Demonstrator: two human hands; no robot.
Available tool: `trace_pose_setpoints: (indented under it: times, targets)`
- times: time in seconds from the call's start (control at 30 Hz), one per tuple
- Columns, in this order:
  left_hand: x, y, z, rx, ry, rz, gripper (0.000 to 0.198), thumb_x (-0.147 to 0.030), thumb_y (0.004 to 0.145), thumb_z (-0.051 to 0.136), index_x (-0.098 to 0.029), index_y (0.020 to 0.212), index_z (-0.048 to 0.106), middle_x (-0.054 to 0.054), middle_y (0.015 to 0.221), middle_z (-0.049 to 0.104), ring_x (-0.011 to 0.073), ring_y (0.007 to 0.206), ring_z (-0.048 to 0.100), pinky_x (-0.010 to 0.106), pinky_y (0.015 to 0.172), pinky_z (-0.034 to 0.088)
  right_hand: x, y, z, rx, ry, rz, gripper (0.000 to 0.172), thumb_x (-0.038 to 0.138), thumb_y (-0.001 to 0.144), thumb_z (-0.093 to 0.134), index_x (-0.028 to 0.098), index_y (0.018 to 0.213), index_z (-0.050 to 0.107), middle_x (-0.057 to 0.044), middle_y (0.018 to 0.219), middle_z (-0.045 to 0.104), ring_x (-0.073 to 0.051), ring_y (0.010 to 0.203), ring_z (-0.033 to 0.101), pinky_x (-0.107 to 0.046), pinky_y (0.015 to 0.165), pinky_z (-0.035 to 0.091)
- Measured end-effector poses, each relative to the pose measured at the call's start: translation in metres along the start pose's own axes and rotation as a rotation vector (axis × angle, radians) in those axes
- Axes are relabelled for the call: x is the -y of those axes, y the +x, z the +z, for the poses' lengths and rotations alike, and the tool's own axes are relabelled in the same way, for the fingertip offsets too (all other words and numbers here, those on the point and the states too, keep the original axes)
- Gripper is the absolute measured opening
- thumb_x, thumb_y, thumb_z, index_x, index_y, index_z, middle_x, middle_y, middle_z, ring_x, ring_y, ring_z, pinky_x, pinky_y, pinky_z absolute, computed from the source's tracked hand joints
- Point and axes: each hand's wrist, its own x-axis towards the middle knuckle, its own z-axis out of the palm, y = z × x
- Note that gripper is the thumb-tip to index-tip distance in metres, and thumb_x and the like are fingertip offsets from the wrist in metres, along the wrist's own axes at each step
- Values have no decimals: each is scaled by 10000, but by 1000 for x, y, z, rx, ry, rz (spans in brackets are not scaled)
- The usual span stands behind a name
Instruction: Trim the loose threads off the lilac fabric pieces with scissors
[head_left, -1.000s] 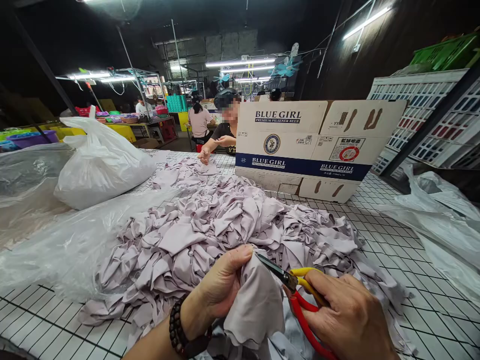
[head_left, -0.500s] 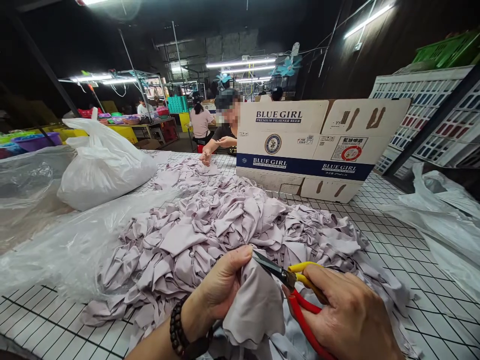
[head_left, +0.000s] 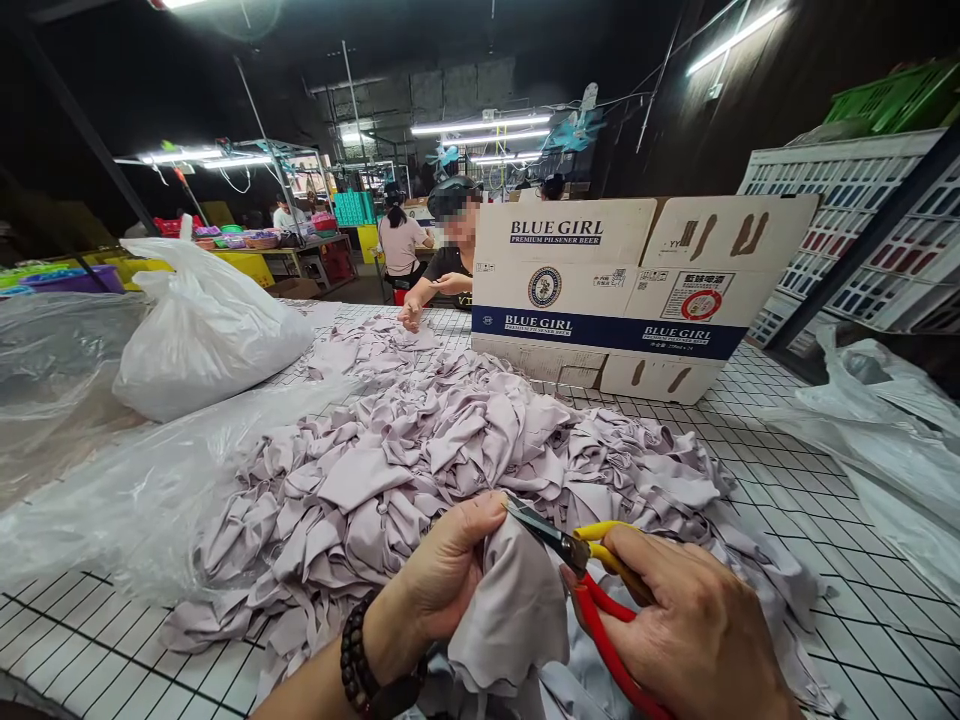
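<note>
My left hand (head_left: 442, 565) pinches the top edge of a pale mauve fabric piece (head_left: 514, 610), which hangs down from the thumb and fingers. In my right hand (head_left: 690, 610) is a pair of scissors (head_left: 574, 550) with one yellow and one red handle. Their dark blades point up and left, with the tips at the fabric's edge right beside my left thumb. Whether the blades touch the cloth I cannot tell. Beyond both hands spreads a large heap of similar mauve fabric pieces (head_left: 405, 470).
The table (head_left: 97, 650) has a white top with black grid lines. A Blue Girl carton (head_left: 570, 280) stands behind the heap. Clear plastic (head_left: 150, 510) and a filled white bag (head_left: 210, 330) lie left, more plastic bags (head_left: 870, 400) right. A co-worker's hand (head_left: 411, 312) is across the table.
Both hands hold nearly the same position, with the scissors' tips still by my left thumb. The scissors' handles have shifted very slightly left. The view has barely moved.
</note>
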Motion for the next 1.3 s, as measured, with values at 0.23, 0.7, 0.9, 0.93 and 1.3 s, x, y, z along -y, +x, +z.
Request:
trace_pose_setpoints:
  times: [0.23,0.7,0.9,0.93,1.3]
  targets:
    - [1,0,3,20,30,30,235,-227,609,838,-110,774,719,32,627,704,205,671,687,343,862,509,2,3,2,9,14,-5,252,418,765,634,230,646,517,62,504,485,-116,445,445,-247,507,307]
    - [0,-2,6,31,28,7,249,-243,611,831,-118,793,714,76,771,754,274,790,723,391,894,509,1,4,4,6,-11,-35,216,376,748,615,234,639,493,54,511,491,-121,447,443,-255,514,299]
    - [2,-2,0,35,12,5,207,-226,662,800,-113,820,728,61,703,751,215,655,715,354,857,528,0,5,6,-23,-10,-36,256,408,778,611,234,620,509,58,508,508,-115,437,450,-264,527,286]
    - [2,-2,-1,35,7,-2,211,-233,660,803,-113,818,730,63,708,754,211,650,714,343,839,534,0,5,6,-22,-5,-33,252,406,779,611,233,623,515,57,513,521,-116,440,462,-266,532,287]
    - [0,-4,3,20,10,-8,271,-242,613,834,-115,827,727,87,784,764,300,855,720,411,924,494,4,3,6,-5,-32,-29,329,475,795,600,234,603,486,53,492,502,-116,429,437,-263,524,292]
